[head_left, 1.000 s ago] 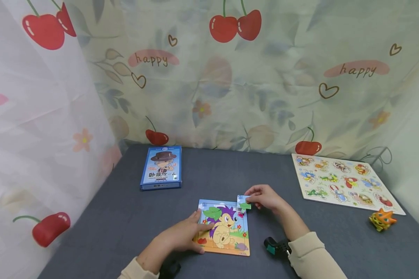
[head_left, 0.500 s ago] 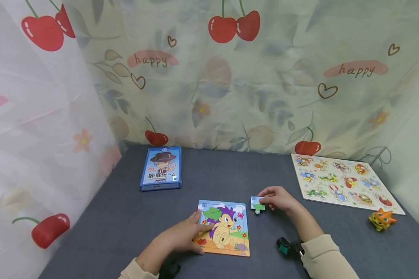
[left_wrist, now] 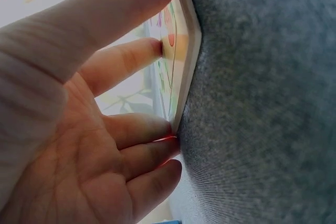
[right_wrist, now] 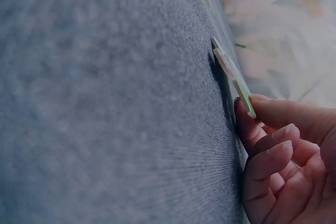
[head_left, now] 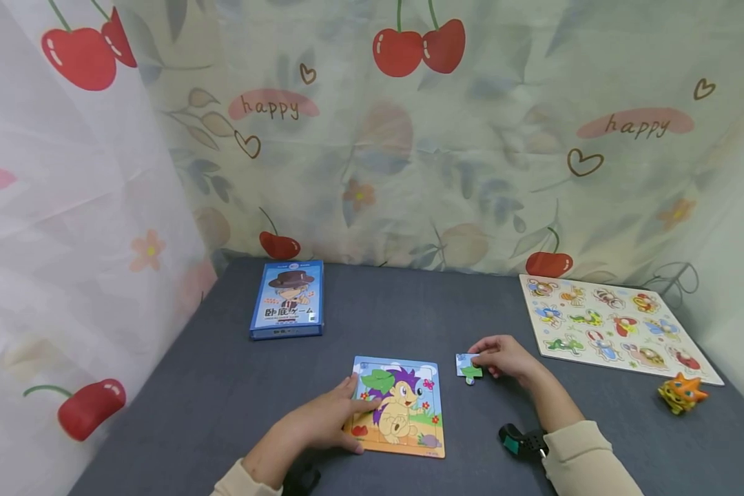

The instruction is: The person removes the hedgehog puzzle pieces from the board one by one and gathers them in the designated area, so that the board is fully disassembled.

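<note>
In the head view, a square hedgehog jigsaw puzzle (head_left: 403,420) lies in its frame on the dark grey cloth. My left hand (head_left: 325,417) rests on its left side, one finger on the picture. In the left wrist view, my left fingers (left_wrist: 139,129), nearly straight, touch the frame's edge (left_wrist: 190,51). To the puzzle's right, apart from it, my right hand (head_left: 505,358) pinches a light blue and green puzzle piece (head_left: 468,367) by its right side. The right wrist view has this puzzle piece (right_wrist: 239,85) tilted, close over the cloth, between thumb and index finger.
A blue game box (head_left: 287,300) stands at the back left. At the back right lies a white insect puzzle board (head_left: 614,324), with a small orange and yellow figurine (head_left: 682,394) near its front corner. A printed curtain (head_left: 372,172) closes off the back.
My right hand has moved right, carrying the puzzle piece from the puzzle's upper right corner to a spot beside it. The left hand and the puzzle have stayed in place.
</note>
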Demonstrator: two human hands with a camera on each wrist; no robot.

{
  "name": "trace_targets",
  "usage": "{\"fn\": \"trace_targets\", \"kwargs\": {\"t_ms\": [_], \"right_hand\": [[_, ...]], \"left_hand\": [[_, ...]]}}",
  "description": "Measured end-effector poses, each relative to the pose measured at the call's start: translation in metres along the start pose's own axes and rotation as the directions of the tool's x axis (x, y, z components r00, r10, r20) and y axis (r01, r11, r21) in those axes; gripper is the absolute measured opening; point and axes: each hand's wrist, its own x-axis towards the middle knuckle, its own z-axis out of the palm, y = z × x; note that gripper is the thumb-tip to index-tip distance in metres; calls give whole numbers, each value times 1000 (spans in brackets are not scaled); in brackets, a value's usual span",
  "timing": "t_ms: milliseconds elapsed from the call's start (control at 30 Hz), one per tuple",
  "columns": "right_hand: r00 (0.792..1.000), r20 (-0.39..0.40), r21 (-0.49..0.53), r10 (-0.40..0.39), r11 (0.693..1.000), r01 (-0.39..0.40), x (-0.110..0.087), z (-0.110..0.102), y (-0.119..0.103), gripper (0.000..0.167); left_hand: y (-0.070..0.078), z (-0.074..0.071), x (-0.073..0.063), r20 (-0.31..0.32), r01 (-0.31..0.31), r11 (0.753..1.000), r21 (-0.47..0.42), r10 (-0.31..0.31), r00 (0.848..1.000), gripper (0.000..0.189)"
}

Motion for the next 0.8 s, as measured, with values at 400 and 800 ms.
{"fn": "trace_targets", "kwargs": {"t_ms": [400,800], "right_hand": [[994,-80,-92,-71,994,63,-2,7,-4,25],[976,-170,-229,-139,968,98,-1,15,-4,18]], "left_hand": [[-2,0,1,3,-7,1000,-15,7,1000,65],[0,-1,1,2,-1,1000,-8,1,1000,64]]}}
